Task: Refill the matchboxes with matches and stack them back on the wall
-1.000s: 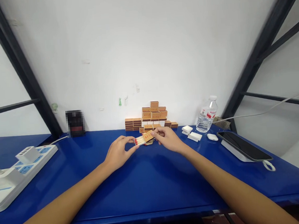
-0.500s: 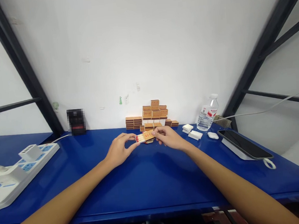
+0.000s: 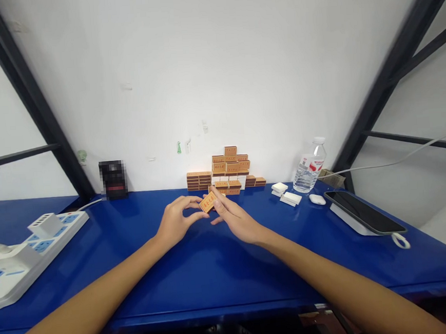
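Observation:
Both my hands meet over the middle of the blue table (image 3: 215, 270) around one small orange matchbox (image 3: 207, 201). My left hand (image 3: 179, 222) pinches its left end with curled fingers. My right hand (image 3: 233, 218) presses against its right end with the fingers together. The box now looks closed, with no match heads showing. Behind it, against the white wall, stands a stack of matchboxes (image 3: 229, 170) built like a pyramid, with a lower pile to its left.
A white power strip (image 3: 25, 254) with a charger lies at the far left. A dark pixelated object (image 3: 112, 179) stands by the wall. To the right are small white boxes (image 3: 286, 194), a water bottle (image 3: 310, 172), a white earbud case (image 3: 317, 199) and a phone (image 3: 364, 218) on a stand.
The matchbox tray with red match heads was sticking out; it has been pushed shut. My right hand moved left against the box, and both hands shifted slightly.

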`<state>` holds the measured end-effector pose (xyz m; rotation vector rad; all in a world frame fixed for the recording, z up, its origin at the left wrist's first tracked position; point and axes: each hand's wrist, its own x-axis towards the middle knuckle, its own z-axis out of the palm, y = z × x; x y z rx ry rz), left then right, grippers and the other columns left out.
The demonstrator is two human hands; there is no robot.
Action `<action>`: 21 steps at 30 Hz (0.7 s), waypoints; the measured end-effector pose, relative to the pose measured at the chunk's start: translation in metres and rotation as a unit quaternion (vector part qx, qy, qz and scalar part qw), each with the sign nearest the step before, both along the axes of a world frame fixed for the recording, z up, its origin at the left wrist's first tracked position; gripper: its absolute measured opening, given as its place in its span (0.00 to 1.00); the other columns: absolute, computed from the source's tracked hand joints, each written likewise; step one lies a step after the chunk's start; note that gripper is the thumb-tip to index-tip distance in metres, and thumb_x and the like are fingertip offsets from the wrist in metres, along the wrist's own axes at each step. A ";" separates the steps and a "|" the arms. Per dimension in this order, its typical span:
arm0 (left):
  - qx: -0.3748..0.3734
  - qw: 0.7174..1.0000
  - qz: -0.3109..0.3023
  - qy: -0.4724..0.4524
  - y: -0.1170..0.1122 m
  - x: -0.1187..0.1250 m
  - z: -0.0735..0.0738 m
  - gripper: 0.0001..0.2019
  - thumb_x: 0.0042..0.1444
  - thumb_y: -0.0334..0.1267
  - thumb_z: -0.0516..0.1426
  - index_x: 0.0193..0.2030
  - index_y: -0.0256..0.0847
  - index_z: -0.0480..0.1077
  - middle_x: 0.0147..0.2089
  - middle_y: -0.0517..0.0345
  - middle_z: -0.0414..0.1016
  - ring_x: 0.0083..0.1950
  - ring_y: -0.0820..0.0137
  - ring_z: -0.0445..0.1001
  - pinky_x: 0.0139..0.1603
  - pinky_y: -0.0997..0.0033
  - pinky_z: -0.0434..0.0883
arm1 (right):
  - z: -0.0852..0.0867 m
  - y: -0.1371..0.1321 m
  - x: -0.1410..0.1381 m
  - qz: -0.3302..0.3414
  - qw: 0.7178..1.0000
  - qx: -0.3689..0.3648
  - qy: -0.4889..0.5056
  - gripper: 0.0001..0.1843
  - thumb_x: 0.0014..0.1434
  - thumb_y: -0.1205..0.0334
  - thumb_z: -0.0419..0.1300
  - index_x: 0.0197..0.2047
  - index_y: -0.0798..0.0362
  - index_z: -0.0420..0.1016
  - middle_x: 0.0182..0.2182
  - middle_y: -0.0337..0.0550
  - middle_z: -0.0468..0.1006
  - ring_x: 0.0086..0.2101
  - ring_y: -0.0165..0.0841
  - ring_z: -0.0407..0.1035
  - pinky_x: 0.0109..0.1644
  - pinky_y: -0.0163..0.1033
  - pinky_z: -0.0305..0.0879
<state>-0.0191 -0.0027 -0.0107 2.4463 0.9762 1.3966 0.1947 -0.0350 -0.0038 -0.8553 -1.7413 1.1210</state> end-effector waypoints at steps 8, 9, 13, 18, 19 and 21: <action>0.043 0.999 -0.021 0.026 0.001 -0.002 -0.004 0.24 0.54 0.53 0.70 0.53 0.46 0.76 0.37 0.58 0.84 0.41 0.63 0.79 0.46 0.64 0.74 | -0.017 0.004 -0.004 0.015 0.999 -0.034 0.005 0.38 0.71 0.37 0.51 0.77 0.42 0.53 0.68 0.53 0.62 0.47 0.38 0.74 0.43 0.45 0.82; 0.044 0.998 -0.024 0.025 0.001 -0.003 -0.004 0.23 0.54 0.53 0.70 0.53 0.46 0.76 0.37 0.58 0.84 0.42 0.63 0.79 0.46 0.64 0.74 | -0.018 0.005 -0.004 0.020 0.999 -0.034 0.006 0.37 0.70 0.37 0.51 0.76 0.43 0.55 0.67 0.53 0.63 0.47 0.38 0.74 0.41 0.44 0.82; 0.040 0.998 -0.027 0.037 0.000 -0.002 0.000 0.22 0.55 0.50 0.70 0.53 0.47 0.77 0.38 0.58 0.84 0.41 0.64 0.78 0.45 0.65 0.75 | -0.015 0.004 -0.003 0.030 0.999 -0.035 0.003 0.36 0.71 0.36 0.50 0.74 0.46 0.61 0.62 0.54 0.68 0.48 0.40 0.73 0.37 0.41 0.82; -0.001 0.998 -0.009 0.061 -0.006 0.006 0.002 0.25 0.56 0.44 0.69 0.59 0.46 0.73 0.44 0.57 0.84 0.45 0.64 0.80 0.49 0.63 0.76 | -0.009 0.006 0.000 -0.026 0.999 -0.025 -0.027 0.37 0.72 0.37 0.47 0.76 0.47 0.56 0.64 0.55 0.68 0.41 0.35 0.75 0.39 0.42 0.79; -0.012 0.998 0.001 0.058 -0.006 0.007 0.001 0.23 0.56 0.43 0.68 0.59 0.45 0.74 0.44 0.57 0.84 0.46 0.64 0.80 0.50 0.63 0.77 | -0.008 0.008 0.001 -0.037 0.999 -0.015 -0.036 0.37 0.72 0.37 0.47 0.76 0.48 0.56 0.62 0.55 0.71 0.42 0.36 0.75 0.38 0.41 0.77; -0.030 0.998 0.021 0.057 0.001 0.005 0.001 0.18 0.56 0.41 0.66 0.54 0.45 0.76 0.46 0.57 0.83 0.47 0.64 0.80 0.50 0.63 0.77 | -0.006 0.011 0.007 -0.067 0.995 0.020 -0.071 0.37 0.73 0.38 0.45 0.75 0.51 0.55 0.56 0.55 0.76 0.43 0.38 0.75 0.38 0.41 0.75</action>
